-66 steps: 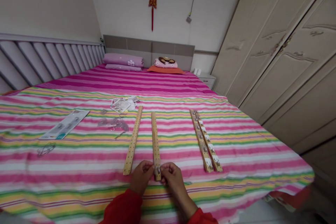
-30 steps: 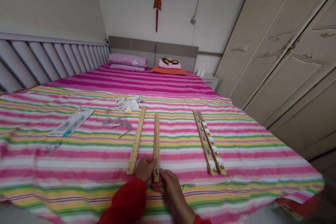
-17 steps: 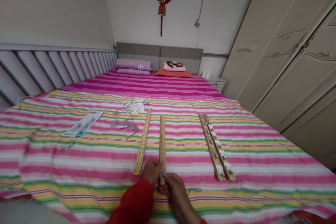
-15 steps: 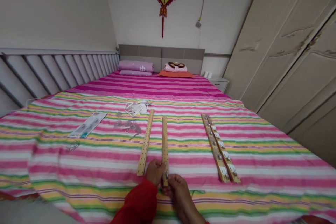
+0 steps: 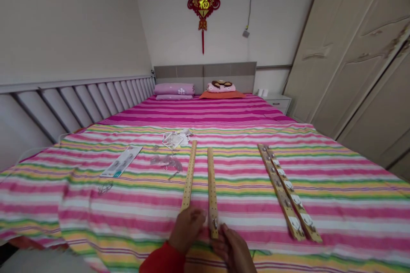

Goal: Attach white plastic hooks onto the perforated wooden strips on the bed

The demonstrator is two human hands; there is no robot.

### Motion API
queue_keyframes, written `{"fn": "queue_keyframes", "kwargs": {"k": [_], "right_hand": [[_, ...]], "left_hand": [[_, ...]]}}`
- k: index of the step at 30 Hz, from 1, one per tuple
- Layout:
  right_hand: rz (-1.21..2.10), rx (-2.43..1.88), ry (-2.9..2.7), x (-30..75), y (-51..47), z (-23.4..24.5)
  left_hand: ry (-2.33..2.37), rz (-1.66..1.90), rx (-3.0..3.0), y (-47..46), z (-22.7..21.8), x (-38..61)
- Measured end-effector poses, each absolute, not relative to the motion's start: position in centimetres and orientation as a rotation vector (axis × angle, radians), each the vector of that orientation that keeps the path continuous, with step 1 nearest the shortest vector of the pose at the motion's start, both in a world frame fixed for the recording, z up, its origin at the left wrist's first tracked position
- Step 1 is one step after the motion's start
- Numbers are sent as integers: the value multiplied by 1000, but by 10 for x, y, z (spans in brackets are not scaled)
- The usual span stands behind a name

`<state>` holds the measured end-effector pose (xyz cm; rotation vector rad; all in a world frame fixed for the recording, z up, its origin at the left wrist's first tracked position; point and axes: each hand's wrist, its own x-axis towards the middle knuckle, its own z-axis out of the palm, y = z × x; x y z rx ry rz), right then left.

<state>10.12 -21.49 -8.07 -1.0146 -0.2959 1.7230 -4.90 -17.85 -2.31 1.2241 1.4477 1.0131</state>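
Note:
Two bare wooden strips with rows of holes lie side by side on the striped bedspread (image 5: pixel 128 204). My left hand (image 5: pixel 187 228) rests with curled fingers on the spread between their near ends, over the end of the left strip (image 5: pixel 188 177). My right hand (image 5: pixel 232 249) pinches the near end of the right strip (image 5: pixel 211 183), where a small metal hook (image 5: pixel 214 223) sits. Further right lie two more strips (image 5: pixel 286 194), fitted with several white and metal hooks.
Loose clear hooks (image 5: pixel 166 161), white packets (image 5: pixel 176 137), a printed card (image 5: pixel 121 161) and one stray hook (image 5: pixel 105 187) lie left of the strips. Pillows (image 5: pixel 174 89) sit at the headboard. A cream wardrobe (image 5: pixel 361 59) stands right, a slatted panel (image 5: pixel 80 102) left.
My view has tilted up and swung left, so the hands sit lower in frame. Both hands stay at the right strip's near end; the left has slid off toward the left strip.

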Motion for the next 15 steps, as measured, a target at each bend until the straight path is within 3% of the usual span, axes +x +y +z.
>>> {"fn": "queue_keyframes", "kwargs": {"k": [6,15], "right_hand": [[1657,-1106,-409,115,-218,-95],[1539,-1162,-587,134,-217,-82]], "left_hand": [[1853,1451,1285,-125,-8,-134],[2016,1450,1309,-82,-35,-165]]}}
